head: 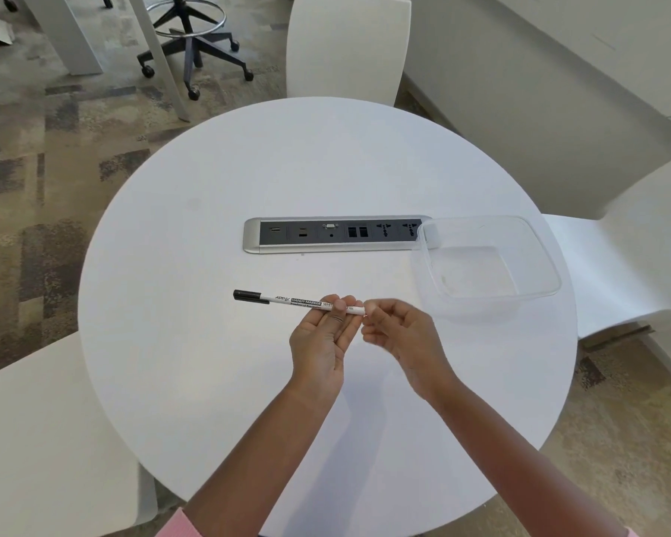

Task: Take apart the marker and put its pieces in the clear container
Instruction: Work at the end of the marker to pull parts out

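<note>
The capped marker [287, 300] is held level over the table [248, 381], gripped by the left hand [322, 339], its white end pinched by the right hand [399, 335].

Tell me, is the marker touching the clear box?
Apart. The head view shows the marker, held in the left hand, with white table showing between its end and the box.

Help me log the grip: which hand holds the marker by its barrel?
The left hand: it grips the marker mid-barrel, while the right hand only pinches the tip opposite the black cap.
</note>
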Demonstrator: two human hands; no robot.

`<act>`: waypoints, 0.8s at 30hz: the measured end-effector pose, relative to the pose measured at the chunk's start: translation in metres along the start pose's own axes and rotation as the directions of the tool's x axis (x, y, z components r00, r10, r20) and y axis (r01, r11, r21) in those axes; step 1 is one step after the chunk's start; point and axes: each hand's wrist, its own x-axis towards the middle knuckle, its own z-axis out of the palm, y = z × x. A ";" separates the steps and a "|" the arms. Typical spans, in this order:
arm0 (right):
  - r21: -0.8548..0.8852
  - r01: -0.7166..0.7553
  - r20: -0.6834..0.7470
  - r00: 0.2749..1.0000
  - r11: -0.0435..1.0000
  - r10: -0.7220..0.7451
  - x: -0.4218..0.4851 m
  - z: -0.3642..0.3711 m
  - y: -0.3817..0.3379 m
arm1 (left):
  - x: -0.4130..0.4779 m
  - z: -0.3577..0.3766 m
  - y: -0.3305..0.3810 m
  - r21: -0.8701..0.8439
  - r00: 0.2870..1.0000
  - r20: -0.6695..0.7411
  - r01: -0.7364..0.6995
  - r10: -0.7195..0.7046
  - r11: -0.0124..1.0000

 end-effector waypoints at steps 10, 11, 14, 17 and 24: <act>0.331 -0.307 0.082 0.952 0.892 0.296 0.000 -0.002 -0.005 | -0.003 0.000 -0.007 0.102 0.998 0.030 -0.063 0.060 0.993; 0.317 -0.295 0.074 0.955 0.902 0.286 0.000 -0.002 -0.006 | -0.004 0.000 -0.007 0.103 0.997 0.028 -0.068 0.065 0.992; 0.259 -0.196 0.023 0.980 0.946 0.196 0.000 0.000 -0.004 | -0.005 0.002 -0.008 0.096 0.997 0.019 -0.078 0.076 0.992; 0.127 -0.021 -0.065 0.997 0.992 0.029 -0.002 0.004 -0.001 | -0.006 0.005 -0.007 0.072 0.997 0.014 -0.074 0.073 0.995; -0.330 0.370 -0.071 0.908 0.868 -0.414 0.002 -0.001 0.010 | -0.007 0.012 -0.005 -0.049 1.000 -0.003 0.029 -0.029 0.998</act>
